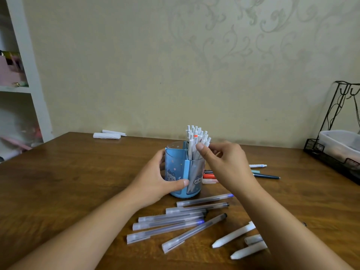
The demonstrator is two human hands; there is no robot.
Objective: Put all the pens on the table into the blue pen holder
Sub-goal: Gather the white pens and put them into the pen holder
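Observation:
A blue pen holder (pixel 176 168) with cartoon pictures stands mid-table, and several white pens (pixel 196 136) stick up from its right compartment. My left hand (pixel 155 180) wraps around the holder's left side, thumb across its front. My right hand (pixel 224 162) pinches the white pens just above the rim. Several frosted clear pens (pixel 175 221) lie in a loose row in front of the holder. White capped pens (pixel 233 235) lie at the front right, partly under my right forearm. A red pen (pixel 209 175), a dark teal pen (pixel 267 176) and a white pen (pixel 258 165) lie behind my right hand.
A black wire rack (pixel 331 156) holding a clear plastic box stands at the table's right edge. Two white rolled items (pixel 107 135) lie at the back by the wall. A white shelf unit (pixel 23 75) stands off the table's left side.

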